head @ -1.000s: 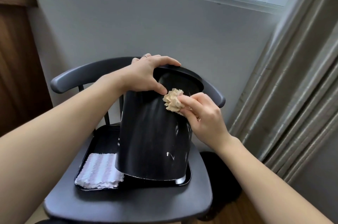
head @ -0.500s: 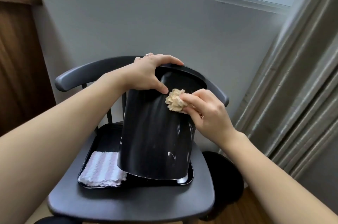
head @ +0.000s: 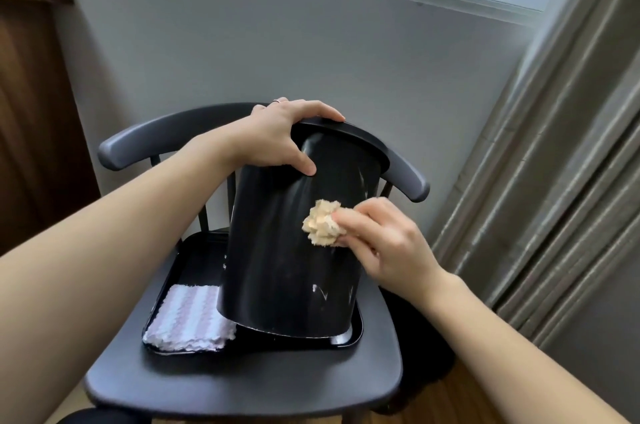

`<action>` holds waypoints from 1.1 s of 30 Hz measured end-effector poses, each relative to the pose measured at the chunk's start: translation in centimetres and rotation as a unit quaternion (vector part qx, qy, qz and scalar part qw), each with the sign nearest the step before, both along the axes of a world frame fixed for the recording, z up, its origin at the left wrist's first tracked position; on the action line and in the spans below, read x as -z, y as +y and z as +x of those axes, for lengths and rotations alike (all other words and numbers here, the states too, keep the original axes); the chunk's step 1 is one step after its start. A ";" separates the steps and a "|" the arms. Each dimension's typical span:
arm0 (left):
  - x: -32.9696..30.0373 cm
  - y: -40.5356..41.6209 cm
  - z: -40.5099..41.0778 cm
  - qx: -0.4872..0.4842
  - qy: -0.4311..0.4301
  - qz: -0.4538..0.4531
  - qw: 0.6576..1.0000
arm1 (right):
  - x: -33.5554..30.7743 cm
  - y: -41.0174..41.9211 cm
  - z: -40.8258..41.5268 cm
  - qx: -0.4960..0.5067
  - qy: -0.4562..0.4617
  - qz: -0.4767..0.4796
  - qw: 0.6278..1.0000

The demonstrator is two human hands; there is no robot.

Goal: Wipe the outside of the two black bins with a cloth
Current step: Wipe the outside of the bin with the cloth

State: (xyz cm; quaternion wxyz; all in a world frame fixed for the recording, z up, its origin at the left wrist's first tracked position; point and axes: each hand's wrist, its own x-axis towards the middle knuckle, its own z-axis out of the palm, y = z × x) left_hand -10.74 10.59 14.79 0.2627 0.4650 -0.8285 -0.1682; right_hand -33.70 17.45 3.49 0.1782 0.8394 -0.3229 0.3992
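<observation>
A black bin [head: 277, 250] stands tilted away from me on a black tray [head: 346, 337], its wall showing a few pale smears. My left hand [head: 277, 136] grips the bin's rim, thumb on the outer wall and fingers over the edge. My right hand [head: 377, 236] pinches a crumpled beige cloth [head: 322, 222] and presses it against the right side of the bin's wall, about halfway down. Only one bin shows clearly; a dark shape [head: 426, 347] on the floor to the right of the chair may be another.
The tray sits on a dark chair [head: 242, 385] with a curved backrest [head: 145, 139]. A folded white and pink striped cloth [head: 190, 319] lies in the tray's left front corner. Grey curtains [head: 554, 181] hang at the right; a wooden door [head: 31, 111] is at the left.
My right hand has slid the beige cloth down the bin's wall from just under the rim to about mid-height. My left hand keeps its grip on the rim.
</observation>
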 end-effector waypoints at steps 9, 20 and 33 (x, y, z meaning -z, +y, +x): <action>-0.1 0.1 0.2 -0.003 0.001 0.009 1.000 | 0.4 0.0 1.2 0.002 -0.054 -0.002 0.999; -0.1 0.2 0.0 0.002 0.009 0.020 1.000 | -0.8 -0.8 0.7 0.040 -0.110 0.018 0.993; 0.0 -0.2 0.2 0.006 0.023 0.028 0.999 | 0.1 0.2 0.9 0.038 -0.082 0.023 0.996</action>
